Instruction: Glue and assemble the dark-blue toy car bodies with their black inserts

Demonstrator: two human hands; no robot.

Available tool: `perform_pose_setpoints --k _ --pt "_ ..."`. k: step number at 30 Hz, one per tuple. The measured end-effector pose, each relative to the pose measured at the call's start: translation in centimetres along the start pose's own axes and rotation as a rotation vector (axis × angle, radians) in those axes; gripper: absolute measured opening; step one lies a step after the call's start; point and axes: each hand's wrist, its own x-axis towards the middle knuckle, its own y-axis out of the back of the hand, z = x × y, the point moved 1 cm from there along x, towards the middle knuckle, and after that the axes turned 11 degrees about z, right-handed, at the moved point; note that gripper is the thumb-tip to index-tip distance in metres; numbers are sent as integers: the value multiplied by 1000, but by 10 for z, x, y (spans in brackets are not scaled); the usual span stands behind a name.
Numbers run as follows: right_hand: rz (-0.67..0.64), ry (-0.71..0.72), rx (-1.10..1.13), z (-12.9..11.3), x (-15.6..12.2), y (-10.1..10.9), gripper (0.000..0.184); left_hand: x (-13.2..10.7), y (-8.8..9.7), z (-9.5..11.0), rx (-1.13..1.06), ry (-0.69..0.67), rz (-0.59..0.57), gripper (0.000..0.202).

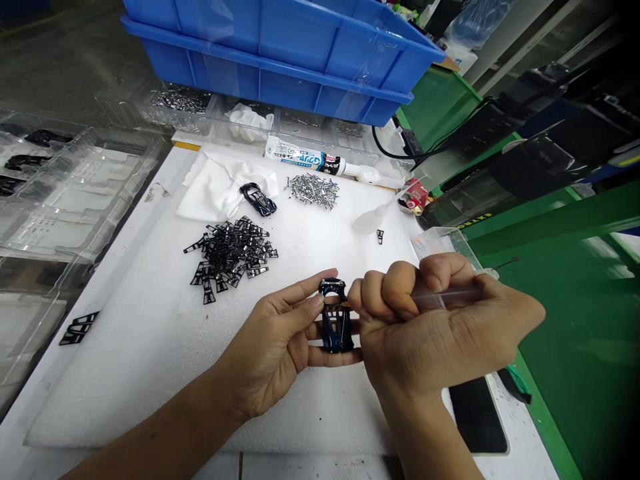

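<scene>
Hands (pixel 267 340) (pixel 430 327) | glossy black car body (pixel 336 327) | clear plastic tube (pixel 445 297)

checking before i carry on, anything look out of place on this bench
A few black lattice pieces lie by themselves near the left edge of the white foam sheet, far from the main pile of black pieces. A single small black piece also sits alone towards the sheet's right side.

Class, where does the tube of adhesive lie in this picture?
In the head view, the tube of adhesive lies at the far edge of the white foam board, beyond the pile of silver metal parts, below the blue crates.
</scene>
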Motion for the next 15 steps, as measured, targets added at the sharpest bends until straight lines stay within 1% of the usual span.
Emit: perform_pose_setpoints --k 7,11,13,15 --pt "-12 57 14 -4 -5 -1 34 -1 -1 -1 23 -14 -2 36" --pt "-43 119 -9 1 -6 3 35 -1 -1 -1 32 -22 3 35" --pt "-77 165 -15 2 -9 5 35 0 -1 -1 31 -25 1 36" --pt "-136 200 -13 -1 -13 7 37 0 0 -1 31 -31 -6 36"
